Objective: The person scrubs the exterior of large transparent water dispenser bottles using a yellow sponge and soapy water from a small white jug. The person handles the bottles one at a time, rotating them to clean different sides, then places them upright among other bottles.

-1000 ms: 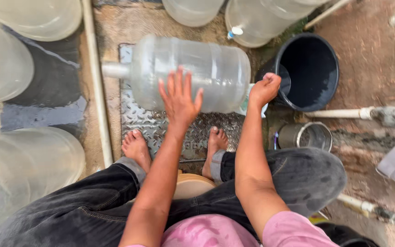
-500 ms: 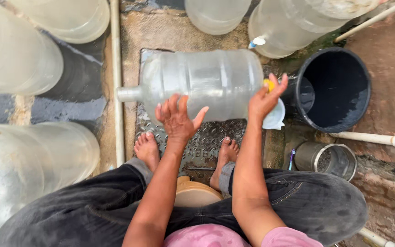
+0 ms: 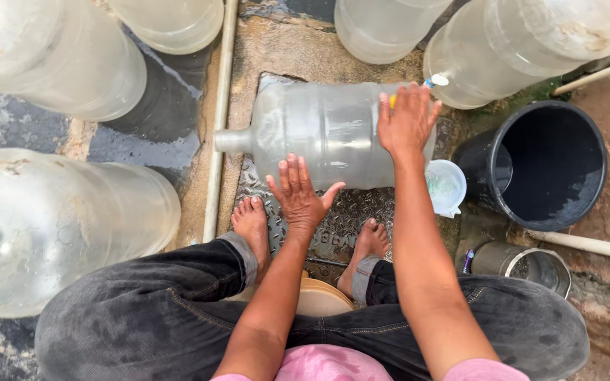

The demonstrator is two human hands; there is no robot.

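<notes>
A large clear water jug [image 3: 319, 130] lies on its side on a metal tread plate [image 3: 353, 215], neck pointing left. My left hand [image 3: 300, 196] is spread open, fingers up, touching the jug's near side. My right hand [image 3: 407, 120] lies flat on top of the jug near its base end, pressing a small yellow pad [image 3: 392, 99] that peeks out beside the index finger. My bare feet rest on the plate just below the jug, and my dark-trousered knees frame the bottom of the view.
Several more big clear jugs stand around: left [image 3: 58, 226], top left [image 3: 51, 63], top [image 3: 383, 28], top right [image 3: 524, 49]. A black bucket [image 3: 579, 127] holding water, a small white bowl [image 3: 446, 187] and a metal can [image 3: 527, 267] sit right. A white pipe [image 3: 217, 141] runs left of the plate.
My right hand has moved from the jug's base end up onto its top and flattened out. My left hand has slid down off the top to the near side.
</notes>
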